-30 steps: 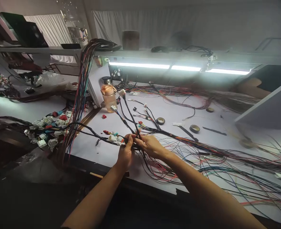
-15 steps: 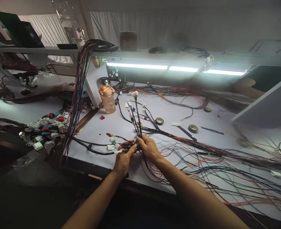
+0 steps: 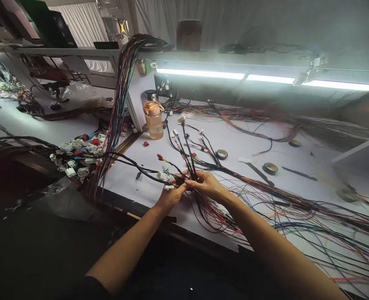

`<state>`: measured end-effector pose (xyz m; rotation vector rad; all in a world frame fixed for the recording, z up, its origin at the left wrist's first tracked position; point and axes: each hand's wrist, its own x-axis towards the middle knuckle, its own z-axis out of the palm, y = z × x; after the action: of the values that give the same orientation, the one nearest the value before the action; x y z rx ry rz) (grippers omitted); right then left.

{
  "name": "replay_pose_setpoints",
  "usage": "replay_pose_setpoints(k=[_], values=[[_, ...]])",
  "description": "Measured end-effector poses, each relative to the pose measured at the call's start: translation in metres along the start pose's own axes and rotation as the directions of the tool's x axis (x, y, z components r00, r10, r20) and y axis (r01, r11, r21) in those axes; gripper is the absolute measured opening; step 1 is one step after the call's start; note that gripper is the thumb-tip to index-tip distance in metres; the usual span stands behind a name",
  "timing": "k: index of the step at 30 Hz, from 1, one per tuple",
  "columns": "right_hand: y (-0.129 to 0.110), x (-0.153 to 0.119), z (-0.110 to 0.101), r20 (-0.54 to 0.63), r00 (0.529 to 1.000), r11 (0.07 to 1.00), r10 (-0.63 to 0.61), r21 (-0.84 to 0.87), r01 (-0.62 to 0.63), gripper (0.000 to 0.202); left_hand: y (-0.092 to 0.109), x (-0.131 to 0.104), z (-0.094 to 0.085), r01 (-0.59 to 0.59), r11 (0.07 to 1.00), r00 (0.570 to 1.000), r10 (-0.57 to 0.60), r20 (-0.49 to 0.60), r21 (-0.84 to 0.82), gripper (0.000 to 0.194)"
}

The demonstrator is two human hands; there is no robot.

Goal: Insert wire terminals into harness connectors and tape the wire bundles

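Observation:
My left hand (image 3: pixel 172 196) is closed around a wire harness (image 3: pixel 189 152), near a cluster of white connectors (image 3: pixel 164 177) and a red plug (image 3: pixel 160 157) on a yellow wire. Right beside it, my right hand (image 3: pixel 207 183) grips the same harness where several black-wrapped branches meet. These branches fan upward and end in white connectors (image 3: pixel 181 119). The two thumbs are close together over the junction, and what lies under the fingers is hidden. Loose coloured wires (image 3: pixel 214 212) trail below my right hand across the bench.
An orange-capped bottle (image 3: pixel 153 121) stands by the shelf post. Tape rolls (image 3: pixel 270 168) and a dark blade-like tool (image 3: pixel 261 174) lie to the right. Another taped harness (image 3: pixel 253 181) crosses the table. A hanging wire bundle (image 3: pixel 121 100) and heaped connectors (image 3: pixel 78 154) are at left.
The camera view has shifted, so the bench appears further right and higher. My right thumb has come down from pointing up the branches to beside my left thumb. Both hands keep hold of the harness.

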<state>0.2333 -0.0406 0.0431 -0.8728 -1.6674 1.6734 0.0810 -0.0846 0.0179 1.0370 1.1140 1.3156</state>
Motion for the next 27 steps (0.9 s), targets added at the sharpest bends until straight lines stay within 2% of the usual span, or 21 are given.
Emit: replay_pose_setpoints(k=[2,4,6,9,14,20,27], values=[[0.007,0.004,-0.001,-0.063,0.998,1.000,0.007,0.009,-0.007,0.039,0.001,0.001,0.000,-0.033,0.999,0.999,0.033,0.011,0.041,0.040],[0.017,0.008,0.002,-0.195,0.981,1.000,-0.004,0.021,0.009,0.035,-0.002,0.002,0.003,-0.054,0.998,0.998,0.056,-0.029,0.040,0.035],[0.028,0.011,0.005,-0.309,0.951,0.999,-0.018,0.022,0.026,0.034,-0.007,0.001,0.008,-0.056,0.998,0.995,0.053,-0.090,-0.028,0.030],[0.039,0.011,0.008,-0.390,0.921,0.999,-0.026,0.029,0.040,0.035,-0.016,-0.001,0.012,-0.040,0.991,0.990,0.022,-0.139,-0.131,0.025],[0.039,0.008,0.011,-0.442,0.896,0.998,-0.037,0.037,0.059,0.038,-0.021,-0.004,0.008,-0.003,0.997,0.996,-0.003,-0.085,-0.076,0.028],[0.039,0.007,0.016,-0.502,0.863,0.996,-0.053,0.041,0.085,0.034,-0.029,-0.004,0.004,-0.031,0.999,0.992,0.029,-0.125,-0.013,0.029],[0.037,0.001,0.014,-0.428,0.904,0.981,-0.015,0.167,0.095,0.034,-0.031,-0.003,0.006,-0.067,0.996,0.990,0.059,-0.129,-0.051,0.028]])
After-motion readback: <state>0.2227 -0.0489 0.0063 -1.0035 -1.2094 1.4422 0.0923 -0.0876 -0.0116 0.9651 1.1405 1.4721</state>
